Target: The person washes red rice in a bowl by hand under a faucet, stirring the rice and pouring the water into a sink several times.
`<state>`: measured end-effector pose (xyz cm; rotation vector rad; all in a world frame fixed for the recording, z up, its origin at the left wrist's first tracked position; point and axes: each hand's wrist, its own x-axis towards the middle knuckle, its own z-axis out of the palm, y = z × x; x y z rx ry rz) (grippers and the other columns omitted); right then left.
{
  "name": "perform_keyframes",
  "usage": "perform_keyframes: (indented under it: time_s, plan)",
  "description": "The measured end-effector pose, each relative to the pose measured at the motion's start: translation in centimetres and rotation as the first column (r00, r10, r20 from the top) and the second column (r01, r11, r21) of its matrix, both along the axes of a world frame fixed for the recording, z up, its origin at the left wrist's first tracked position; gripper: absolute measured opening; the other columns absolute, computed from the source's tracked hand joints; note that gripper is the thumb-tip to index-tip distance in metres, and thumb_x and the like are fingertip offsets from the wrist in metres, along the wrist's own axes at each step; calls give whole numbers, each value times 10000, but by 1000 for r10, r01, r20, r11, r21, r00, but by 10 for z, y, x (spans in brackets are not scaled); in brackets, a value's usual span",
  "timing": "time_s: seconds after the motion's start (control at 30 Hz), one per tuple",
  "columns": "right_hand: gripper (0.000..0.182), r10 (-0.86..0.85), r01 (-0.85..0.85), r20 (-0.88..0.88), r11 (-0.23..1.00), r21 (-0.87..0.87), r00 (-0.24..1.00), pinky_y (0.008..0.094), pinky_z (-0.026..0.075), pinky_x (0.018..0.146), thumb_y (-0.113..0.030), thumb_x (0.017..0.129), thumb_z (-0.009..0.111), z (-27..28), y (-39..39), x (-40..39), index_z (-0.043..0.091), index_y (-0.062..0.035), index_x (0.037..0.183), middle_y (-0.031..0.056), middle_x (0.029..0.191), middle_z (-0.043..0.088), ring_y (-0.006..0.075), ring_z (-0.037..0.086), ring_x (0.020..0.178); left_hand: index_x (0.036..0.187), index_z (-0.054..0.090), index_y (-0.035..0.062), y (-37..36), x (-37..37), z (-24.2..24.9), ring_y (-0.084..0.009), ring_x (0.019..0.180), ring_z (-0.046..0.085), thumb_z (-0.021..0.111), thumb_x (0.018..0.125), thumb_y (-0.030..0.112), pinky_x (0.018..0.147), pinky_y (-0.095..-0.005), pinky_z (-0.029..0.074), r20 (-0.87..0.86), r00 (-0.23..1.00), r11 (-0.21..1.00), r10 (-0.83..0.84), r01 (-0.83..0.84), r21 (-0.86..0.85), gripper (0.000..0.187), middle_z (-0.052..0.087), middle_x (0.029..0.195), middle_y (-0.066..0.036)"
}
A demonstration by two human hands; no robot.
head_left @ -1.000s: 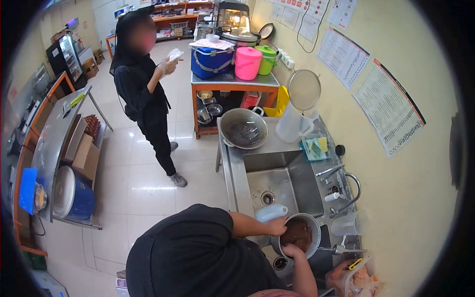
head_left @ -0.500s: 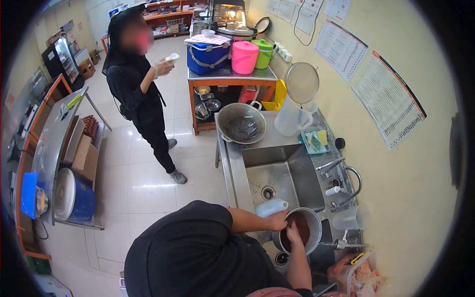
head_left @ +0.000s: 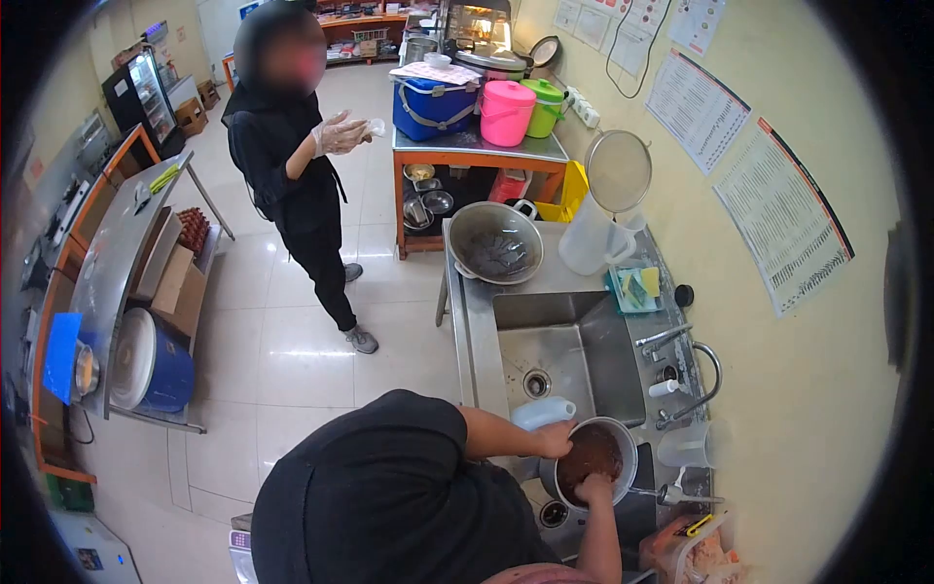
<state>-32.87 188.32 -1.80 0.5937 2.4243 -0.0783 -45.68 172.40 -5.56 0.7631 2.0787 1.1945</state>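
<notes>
A round metal pot (head_left: 630,453) of brown liquid (head_left: 595,450) stands over the second sink basin, in the lower right of the head view. My left hand (head_left: 556,440) grips its left rim, with the fingers curled over the edge. Inside the pot's near side, my right hand (head_left: 592,489) reaches down into the liquid; its fingertips are hidden. A pale translucent plastic jug or bottle (head_left: 541,414) lies just beyond my left hand.
The steel sink (head_left: 530,336) has a faucet (head_left: 708,375). Around it are a large wok-like pan (head_left: 494,243), a tall pitcher with a strainer (head_left: 619,171), a sponge tray (head_left: 637,290) and a container of raw meat (head_left: 700,560). A gloved co-worker (head_left: 292,175) stands at the left.
My right hand has moved away from beside my left hand toward the pot's near side and into the liquid. The view has shifted slightly. The co-worker's hands have come together.
</notes>
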Motion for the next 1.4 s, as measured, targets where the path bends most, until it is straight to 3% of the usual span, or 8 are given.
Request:
perform_keyframes:
  time_s: [0.17, 0.5, 0.6, 0.77, 0.9, 1.03, 1.2, 1.4]
  plan:
    - [538, -412, 293, -423, 901, -319, 807, 434, 306, 1091, -214, 784, 612, -55, 13, -31, 509, 26, 1254, 303, 1314, 474, 419, 419, 1269, 1252, 424, -32, 0, 1, 1, -420, 1181, 490, 520, 808, 147, 1020, -465, 380, -18, 1000, 1000, 4, -3, 19, 488, 525, 1227, -289]
    - [529, -471, 173, -166, 594, -785, 866, 359, 260, 1109, -253, 937, 433, 18, -63, -35, 381, 2, 1398, 203, 1419, 429, 308, 363, 1348, 1294, 400, -10, 19, 2, -46, -405, 1165, 514, 529, 826, 166, 1015, -468, 393, -77, 997, 999, 2, 2, 49, 516, 536, 1238, -265]
    - [521, 126, -183, -138, 805, -565, 982, 377, 260, 1118, -307, 947, 330, -96, 14, -10, 444, -36, 1377, 186, 1395, 467, 320, 372, 1343, 1251, 468, 14, 14, 3, -28, -405, 1126, 543, 531, 805, 158, 980, -471, 418, -40, 998, 997, 54, -52, 53, 473, 570, 1184, -265]
    - [477, 185, -181, 217, 983, -39, 958, 452, 378, 1034, -372, 835, 499, -9, -14, 15, 653, -39, 1139, 184, 1200, 614, 352, 559, 1151, 1108, 559, 20, -9, 35, 0, -432, 1042, 567, 518, 767, 129, 931, -480, 435, 64, 996, 993, -64, 57, 106, 360, 610, 1070, -276]
    - [521, 217, -206, -74, 969, 136, 973, 479, 303, 1089, -294, 792, 593, -32, 24, -4, 584, -5, 1225, 247, 1311, 514, 383, 466, 1245, 1212, 451, -12, 12, -7, -26, -430, 1098, 538, 516, 785, 136, 958, -486, 422, -32, 999, 991, 26, -22, 131, 457, 558, 1172, -292]
    - [605, -335, 231, -448, 934, -272, 829, 413, 307, 1089, -172, 807, 597, -76, 27, -35, 427, 6, 1360, 246, 1370, 448, 371, 404, 1295, 1225, 442, -20, 14, -2, -34, -423, 1122, 534, 508, 796, 138, 973, -484, 415, -28, 1000, 995, -11, 14, 97, 462, 556, 1179, -290]
    - [614, -799, 312, -190, 425, -850, 571, 376, 297, 1088, -171, 869, 541, -46, -24, -43, 338, -20, 1428, 224, 1398, 432, 338, 386, 1320, 1278, 422, -6, 9, 2, -23, -412, 1148, 527, 508, 809, 156, 991, -477, 408, -20, 1000, 998, 8, -7, 54, 504, 550, 1206, -280]
    - [542, -351, 142, -114, 625, -768, 929, 373, 305, 1084, -248, 931, 456, -60, -6, -19, 370, -49, 1428, 167, 1463, 380, 297, 330, 1365, 1267, 431, -5, 9, -3, -16, -405, 1146, 530, 517, 813, 160, 990, -473, 409, -61, 998, 999, 26, -24, 30, 490, 553, 1205, -275]
